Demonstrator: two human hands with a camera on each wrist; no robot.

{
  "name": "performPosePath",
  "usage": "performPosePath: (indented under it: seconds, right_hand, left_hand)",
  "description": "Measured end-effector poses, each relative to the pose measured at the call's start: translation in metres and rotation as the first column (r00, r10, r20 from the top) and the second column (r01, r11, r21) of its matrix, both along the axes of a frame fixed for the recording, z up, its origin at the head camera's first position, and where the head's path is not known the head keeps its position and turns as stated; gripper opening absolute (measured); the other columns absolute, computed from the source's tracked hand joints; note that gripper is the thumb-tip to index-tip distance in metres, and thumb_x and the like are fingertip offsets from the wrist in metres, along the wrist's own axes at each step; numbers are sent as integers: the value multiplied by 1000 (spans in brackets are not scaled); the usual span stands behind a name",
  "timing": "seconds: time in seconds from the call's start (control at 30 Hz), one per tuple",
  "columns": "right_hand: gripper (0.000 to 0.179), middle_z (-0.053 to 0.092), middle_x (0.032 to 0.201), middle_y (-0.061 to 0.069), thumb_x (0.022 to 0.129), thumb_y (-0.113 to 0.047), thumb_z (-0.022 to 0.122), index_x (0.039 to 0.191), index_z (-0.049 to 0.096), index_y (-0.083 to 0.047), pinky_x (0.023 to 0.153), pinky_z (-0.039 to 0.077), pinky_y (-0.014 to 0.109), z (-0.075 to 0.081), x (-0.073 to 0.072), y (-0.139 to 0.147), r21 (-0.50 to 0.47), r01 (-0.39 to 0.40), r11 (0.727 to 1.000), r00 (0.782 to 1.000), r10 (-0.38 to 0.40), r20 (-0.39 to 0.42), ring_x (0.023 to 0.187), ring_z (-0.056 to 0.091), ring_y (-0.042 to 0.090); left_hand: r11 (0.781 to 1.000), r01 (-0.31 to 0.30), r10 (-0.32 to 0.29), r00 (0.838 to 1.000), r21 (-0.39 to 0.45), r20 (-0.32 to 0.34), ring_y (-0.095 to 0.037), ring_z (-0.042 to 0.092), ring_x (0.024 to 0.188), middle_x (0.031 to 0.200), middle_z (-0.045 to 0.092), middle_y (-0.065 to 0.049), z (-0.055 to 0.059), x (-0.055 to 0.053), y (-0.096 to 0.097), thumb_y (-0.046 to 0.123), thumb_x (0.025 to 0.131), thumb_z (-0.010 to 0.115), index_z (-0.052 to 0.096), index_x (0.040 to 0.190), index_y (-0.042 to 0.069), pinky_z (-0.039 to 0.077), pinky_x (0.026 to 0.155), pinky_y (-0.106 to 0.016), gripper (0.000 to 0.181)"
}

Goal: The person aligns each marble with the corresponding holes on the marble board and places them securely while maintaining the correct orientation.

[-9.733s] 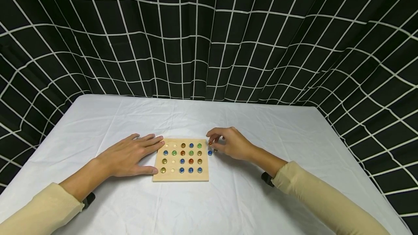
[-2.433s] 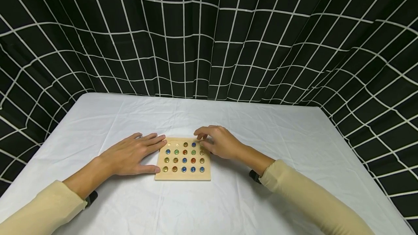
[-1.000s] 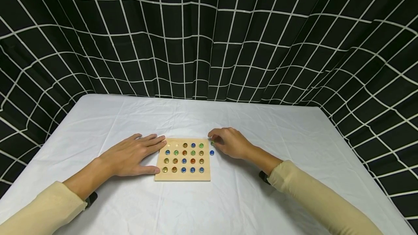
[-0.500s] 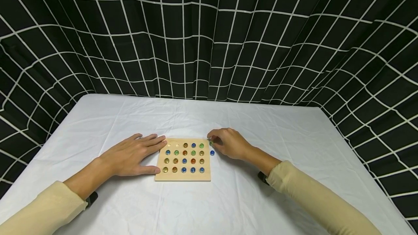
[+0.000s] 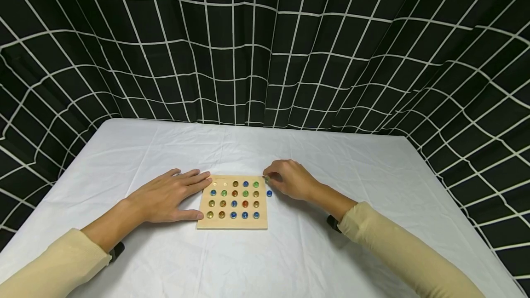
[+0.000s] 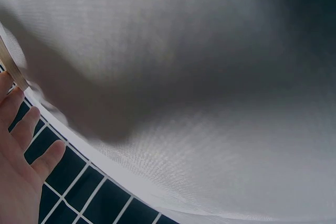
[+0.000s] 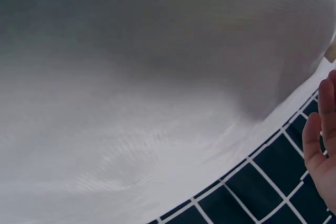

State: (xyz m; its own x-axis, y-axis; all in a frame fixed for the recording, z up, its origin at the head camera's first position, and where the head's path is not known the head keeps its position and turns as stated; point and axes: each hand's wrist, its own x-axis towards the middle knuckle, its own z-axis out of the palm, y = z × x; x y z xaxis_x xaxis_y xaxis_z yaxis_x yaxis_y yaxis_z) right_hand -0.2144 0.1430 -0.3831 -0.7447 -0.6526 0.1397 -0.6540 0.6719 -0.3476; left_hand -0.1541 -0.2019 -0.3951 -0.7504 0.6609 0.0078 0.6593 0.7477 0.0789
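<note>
A square wooden board [image 5: 232, 223] lies on the cloth with rows of coloured glass marbles in its hollows. Two hollows in its far row, at the left, hold no marble. My left hand [image 5: 163, 199] lies spread out, with the thumb and fingertips on the board's left edge. Just beside the far right corner, my right hand [image 5: 294, 180] pinches a green marble [image 5: 267, 179], largely hidden by the fingers. A blue marble [image 5: 269, 193] sits on the cloth near that hand, right of the board. Both wrist views show mostly cloth and part of a hand.
A white cloth [image 5: 331, 164] with creases covers the table. Behind it and along both sides hangs a black curtain [image 5: 256, 59] with a white grid.
Two amber-brown marbles have come into the second column's near hollows. My right hand held a brown marble, reached over the board, came back and picked up a green marble, now slightly lifted. Left hand stays.
</note>
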Motion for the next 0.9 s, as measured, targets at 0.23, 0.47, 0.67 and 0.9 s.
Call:
performPosePath:
  seconds: [0.23,0.47,0.67,0.9]
  right_hand:
    - [19,72,99,2,88,-5,73,107,76,-6,83,54,30,5,-1,-7,-26,-55,998,998,55,-17,89,65,12]
    - [17,72,98,0,91,-7,71,107,76,-5,81,53,29,8,0,-19,-58,-85,995,996,85,-3,87,64,10]
    - [18,72,98,0,91,-5,70,107,76,-5,78,52,27,9,2,-32,-81,-109,991,994,109,-7,84,63,9]
    - [17,72,100,0,91,-5,70,108,75,-6,78,52,24,11,5,-48,-96,-131,987,991,133,13,87,64,9]
  left_hand:
    - [1000,8,-8,1000,0,-9,-30,36,144,158,38,-2,-1,0,0,78,90,39,40,154,15,33,109,-61,90]
    - [1000,10,-10,1000,5,-14,-31,37,143,157,39,-3,-1,0,-1,78,90,39,41,153,14,33,109,-61,89]
    - [1000,4,-4,1000,2,-9,-30,37,143,157,39,-1,-1,0,-1,78,90,39,41,153,15,33,109,-61,90]
    - [1000,-1,1,1000,1,-4,-30,37,144,158,38,-1,-1,0,0,79,90,39,40,154,16,33,109,-61,89]
